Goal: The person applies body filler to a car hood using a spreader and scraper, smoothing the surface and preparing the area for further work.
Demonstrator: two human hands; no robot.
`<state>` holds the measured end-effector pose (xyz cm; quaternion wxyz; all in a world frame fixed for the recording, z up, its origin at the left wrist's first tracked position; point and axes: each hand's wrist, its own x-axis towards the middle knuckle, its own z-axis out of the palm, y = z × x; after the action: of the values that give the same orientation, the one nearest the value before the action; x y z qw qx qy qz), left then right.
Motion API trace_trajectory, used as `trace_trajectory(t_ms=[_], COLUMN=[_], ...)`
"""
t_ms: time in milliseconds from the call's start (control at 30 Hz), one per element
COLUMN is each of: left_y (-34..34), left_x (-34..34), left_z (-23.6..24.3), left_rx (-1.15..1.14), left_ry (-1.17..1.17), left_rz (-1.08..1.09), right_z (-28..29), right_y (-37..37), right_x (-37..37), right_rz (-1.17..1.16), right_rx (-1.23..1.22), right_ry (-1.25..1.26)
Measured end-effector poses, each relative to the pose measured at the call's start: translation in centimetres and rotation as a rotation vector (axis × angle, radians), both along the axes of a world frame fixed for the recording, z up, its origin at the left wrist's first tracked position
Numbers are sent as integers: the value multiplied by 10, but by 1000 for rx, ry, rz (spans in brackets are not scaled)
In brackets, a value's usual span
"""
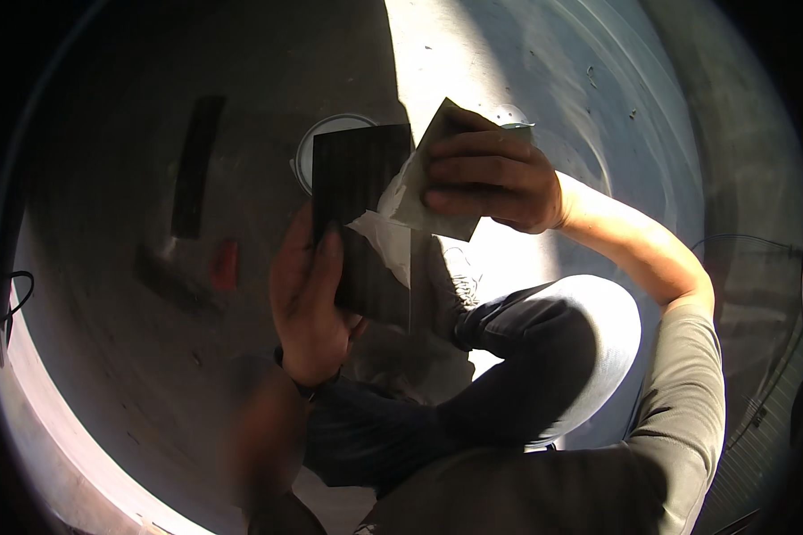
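My left hand [308,299] grips a dark, flat rectangular panel [361,178] by its lower left side, thumb across the front. White paste-like material [388,242] covers part of the panel's right side. To the right, my right hand [495,178] is closed around a smaller grey-green flat plate [451,129], which is tilted, its fingers lying across the face. More of the pale material shows along this plate's left edge, where it meets or overlaps the panel; I cannot tell whether the two touch. What exactly the plate is stays unclear.
Behind the panel stands a round container with a pale rim [305,156], partly hidden. A dark strip [196,169] and a red object [226,266] lie on the shaded floor at left. My bent leg [553,348] and shoe [457,281] are below. Bright sun falls across the floor [442,45].
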<state>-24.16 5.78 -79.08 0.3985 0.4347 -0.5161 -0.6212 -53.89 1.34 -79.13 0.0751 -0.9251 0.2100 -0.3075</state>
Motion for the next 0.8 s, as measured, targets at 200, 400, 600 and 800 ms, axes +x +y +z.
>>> trace_trajectory(t_ms=[200, 400, 600, 800], left_y=[-4, -7, -17, -11], left_x=[14, -9, 1, -9], left_z=[0, -19, -21, -14], left_rx=[-78, 298, 483, 349], left_ry=[53, 614, 765, 434], left_rz=[22, 69, 35, 172], right_z=[-9, -5, -19, -11], right_y=[13, 11, 19, 7], right_x=[-15, -1, 35, 20], right_rz=[-53, -295, -322, -412], right_rx=[93, 1414, 1709, 1153], right_ry=[171, -973, -814, -996])
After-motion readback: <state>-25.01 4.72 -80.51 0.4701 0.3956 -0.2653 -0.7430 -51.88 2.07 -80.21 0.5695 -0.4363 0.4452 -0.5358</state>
